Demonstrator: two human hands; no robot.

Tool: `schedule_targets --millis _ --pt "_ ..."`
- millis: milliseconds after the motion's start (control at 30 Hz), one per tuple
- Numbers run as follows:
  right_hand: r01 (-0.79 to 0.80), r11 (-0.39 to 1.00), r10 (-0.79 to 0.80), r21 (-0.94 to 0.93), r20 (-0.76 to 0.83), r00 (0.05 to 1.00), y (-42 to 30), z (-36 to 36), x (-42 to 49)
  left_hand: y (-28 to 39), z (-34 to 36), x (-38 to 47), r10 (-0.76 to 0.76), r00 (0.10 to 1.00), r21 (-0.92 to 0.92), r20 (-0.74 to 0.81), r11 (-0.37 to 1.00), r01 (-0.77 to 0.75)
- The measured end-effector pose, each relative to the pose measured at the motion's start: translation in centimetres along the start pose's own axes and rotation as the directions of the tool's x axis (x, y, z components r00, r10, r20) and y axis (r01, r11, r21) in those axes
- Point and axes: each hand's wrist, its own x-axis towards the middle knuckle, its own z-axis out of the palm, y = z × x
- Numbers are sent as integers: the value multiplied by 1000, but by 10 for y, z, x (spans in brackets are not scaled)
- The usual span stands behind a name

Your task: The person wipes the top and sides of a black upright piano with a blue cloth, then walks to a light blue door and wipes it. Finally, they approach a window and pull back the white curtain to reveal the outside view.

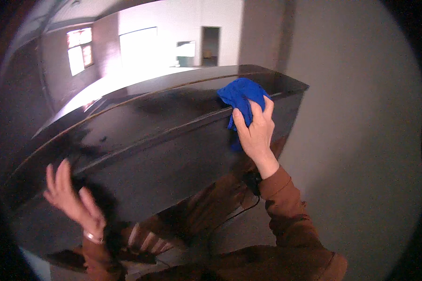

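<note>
A crumpled blue cloth (244, 93) lies over the front edge of a long, dark, glossy piece of furniture (176, 151), near its right end. My right hand (256, 130) grips this cloth from the near side, and part of the cloth hangs down over the front face. At the left, my left hand (70, 196) is held with its fingers spread and nothing in it, by the front edge; whether it touches the surface I cannot tell. A thin light brown line runs lengthwise along the dark top, which shows bright reflections.
A plain grey wall (344, 123) rises beside the right end. A dark cable (237, 213) hangs below the front face. Behind stand a white wall with a doorway (210, 45) and, farther left, a bright window (80, 51).
</note>
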Motion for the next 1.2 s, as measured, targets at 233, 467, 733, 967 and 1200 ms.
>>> schedule_targets --millis 233,467,733,967,1200 --pt "104 986 -93 131 -82 992 -107 40 -40 5 -23 4 51 991 -179 127 984 -27" --pt "129 950 -109 284 -86 990 -199 71 -92 -22 -90 -63 49 981 -445 190 895 41" --pt "236 873 -233 426 -59 971 -318 101 -153 -126 -198 -199 -383 818 -408 429 727 553" --pt "340 727 -311 597 -156 938 -407 115 -211 -152 -292 -310 -624 715 -187 315 698 691" --pt "373 664 -404 648 -110 908 -518 146 -257 -182 -362 -350 -747 602 -60 281 613 788"
